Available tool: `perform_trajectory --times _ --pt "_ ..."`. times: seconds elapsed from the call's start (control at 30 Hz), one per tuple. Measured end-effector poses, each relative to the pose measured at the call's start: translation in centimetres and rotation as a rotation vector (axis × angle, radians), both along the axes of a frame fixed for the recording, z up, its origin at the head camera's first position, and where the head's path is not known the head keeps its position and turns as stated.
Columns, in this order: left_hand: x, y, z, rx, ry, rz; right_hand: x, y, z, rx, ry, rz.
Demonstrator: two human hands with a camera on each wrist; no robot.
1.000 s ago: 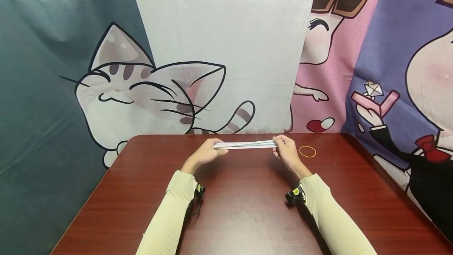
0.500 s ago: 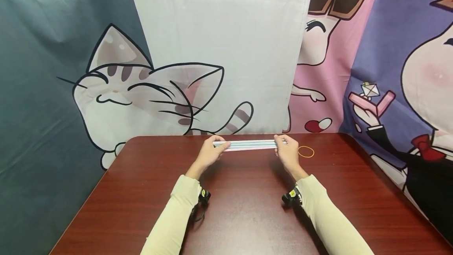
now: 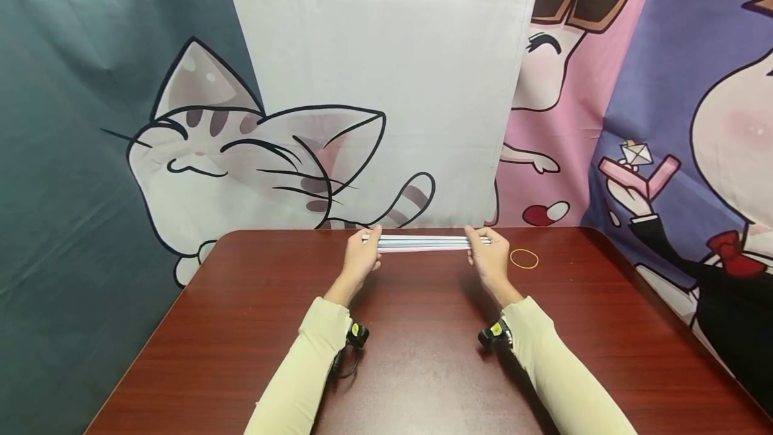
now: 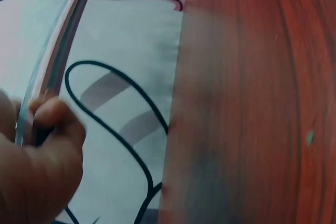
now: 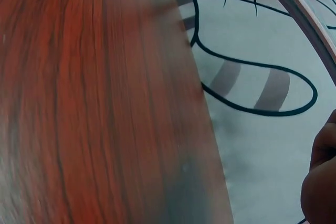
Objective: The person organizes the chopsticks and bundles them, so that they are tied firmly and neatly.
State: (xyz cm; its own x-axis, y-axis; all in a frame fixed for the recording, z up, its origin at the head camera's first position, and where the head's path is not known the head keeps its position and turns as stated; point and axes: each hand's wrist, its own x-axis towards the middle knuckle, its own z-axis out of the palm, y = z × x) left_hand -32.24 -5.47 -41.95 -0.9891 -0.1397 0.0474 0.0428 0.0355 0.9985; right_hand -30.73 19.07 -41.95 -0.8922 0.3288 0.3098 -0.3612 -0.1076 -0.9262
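A bundle of slim white, pale blue and pinkish straws (image 3: pixel 423 242) is held level above the far part of the table, stretched between both hands. My left hand (image 3: pixel 360 257) grips its left end, thumb on the near side. At the other end my right hand (image 3: pixel 490 260) pinches the bundle between thumb and fingers. In the left wrist view the left hand (image 4: pixel 42 177) curls around the bundle (image 4: pixel 55 51). The right wrist view catches the straws (image 5: pixel 308 27) slanting past, with only part of the right hand (image 5: pixel 321 187) at the edge; its fingertips are hidden.
A yellow rubber band (image 3: pixel 525 268) lies on the reddish-brown table (image 3: pixel 423 354), to the right of the right hand. Behind the far edge hangs a cartoon-printed cloth (image 3: pixel 386 86). Dark wrist cameras sit on both wrists.
My left hand has shifted its grip: it has turned more upright, and its thumb has moved up over the straws' end. The right hand holds nearly the same place. The bundle rose slightly.
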Motion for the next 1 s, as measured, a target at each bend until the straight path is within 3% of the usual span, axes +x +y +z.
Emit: perform_trajectory --times 0.13,0.33,0.4,0.47,0.57,0.63,0.8,0.9,1.0 --pt "0.3 0.8 0.1 0.056 0.001 0.11 -0.9 -0.1 -1.0 -0.042 0.025 0.009" --pt "0.4 0.7 -0.3 0.216 0.024 0.066 -1.7 -0.2 -1.5 -0.065 0.039 -0.016" --pt "0.5 0.6 -0.4 0.15 0.024 0.084 -1.2 -0.3 -1.0 -0.049 0.035 -0.005" --pt "0.4 0.6 -0.4 0.028 0.035 0.129 -0.6 -0.4 -0.5 -0.028 0.026 0.009" --pt "0.3 0.6 -0.4 -0.193 0.068 0.24 0.0 -0.4 0.1 0.031 0.0 0.049" --pt "0.2 0.5 -0.5 -0.268 0.096 0.303 0.1 -0.2 0.1 0.089 -0.02 0.088" --pt "-0.1 0.1 -0.5 -0.243 0.121 0.372 0.3 0.6 0.3 0.31 -0.028 0.251" --pt "-0.2 -0.2 -0.4 -0.215 0.101 0.379 0.0 1.2 0.2 0.411 -0.01 0.346" --pt "-0.1 -0.4 -0.5 -0.17 0.064 0.35 -0.7 1.8 -0.4 0.445 -0.021 0.407"
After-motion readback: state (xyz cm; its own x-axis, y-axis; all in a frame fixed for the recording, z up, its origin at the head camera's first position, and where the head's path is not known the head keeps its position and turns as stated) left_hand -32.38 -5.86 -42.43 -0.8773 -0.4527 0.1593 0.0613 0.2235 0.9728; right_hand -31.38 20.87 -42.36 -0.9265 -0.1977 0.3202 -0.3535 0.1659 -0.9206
